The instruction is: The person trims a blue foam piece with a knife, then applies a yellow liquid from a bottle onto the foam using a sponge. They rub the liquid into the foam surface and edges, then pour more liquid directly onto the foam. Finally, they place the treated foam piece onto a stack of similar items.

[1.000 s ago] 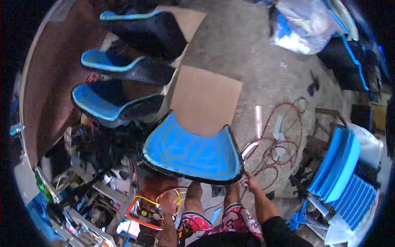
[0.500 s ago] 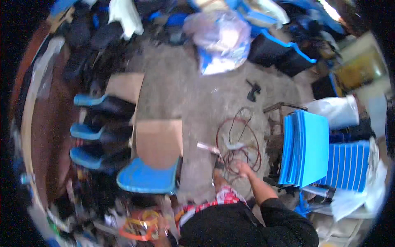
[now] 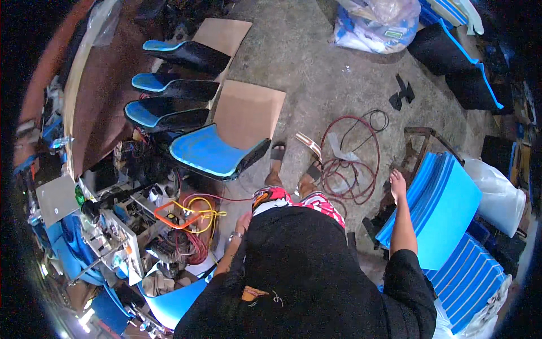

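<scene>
On concrete floor (image 3: 316,73), person standing, seen from above. Right hand (image 3: 397,184) loose and empty, fingers spread, reaching toward stack of blue foam sheets (image 3: 437,212) leaning at right; not quite touching, as far as can be told. Left hand (image 3: 243,222) hangs by hip, holding nothing, near orange-and-yellow cables (image 3: 189,214). Blue seat shell (image 3: 214,152) lies just ahead of feet, cardboard sheet (image 3: 248,113) behind it. Red hose coil (image 3: 350,164) between.

1. Floor (image 3: 316,62): rough, matt grey concrete, seen at 12 o'clock.
2. Seat shell (image 3: 212,153): smooth blue plastic, slightly glossy, black underside, at 10 o'clock.
3. Sheet (image 3: 248,113): matt brown cardboard.
4. Foam panels (image 3: 446,203): smooth matt blue, stacked at 3 o'clock, just beside the right hand (image 3: 398,185).
5. Hose (image 3: 350,164): dull red rubber, coiled.
6. Bag (image 3: 499,195): white, woven-looking plastic.
</scene>
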Tool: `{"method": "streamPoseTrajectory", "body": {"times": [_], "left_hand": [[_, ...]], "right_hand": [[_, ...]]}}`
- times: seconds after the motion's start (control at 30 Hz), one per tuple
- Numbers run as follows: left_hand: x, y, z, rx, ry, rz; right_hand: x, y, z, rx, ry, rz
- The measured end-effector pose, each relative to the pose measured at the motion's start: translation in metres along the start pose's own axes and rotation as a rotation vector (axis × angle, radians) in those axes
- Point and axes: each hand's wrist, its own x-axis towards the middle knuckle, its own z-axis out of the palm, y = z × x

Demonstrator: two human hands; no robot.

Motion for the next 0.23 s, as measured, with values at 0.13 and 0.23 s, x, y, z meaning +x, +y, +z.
{"method": "streamPoseTrajectory", "body": {"times": [0.13,0.23], "left_hand": [[0.016,0.141,-0.015,-0.64,-0.084,-0.391],[-0.002,0.2,-0.036,-0.627,0.013,-0.423]], "right_hand": [[-0.009,0.012,-0.038,0.05,0.062,0.053],[-0.019,0.028,-0.049,0.111,0.037,0.221]]}}
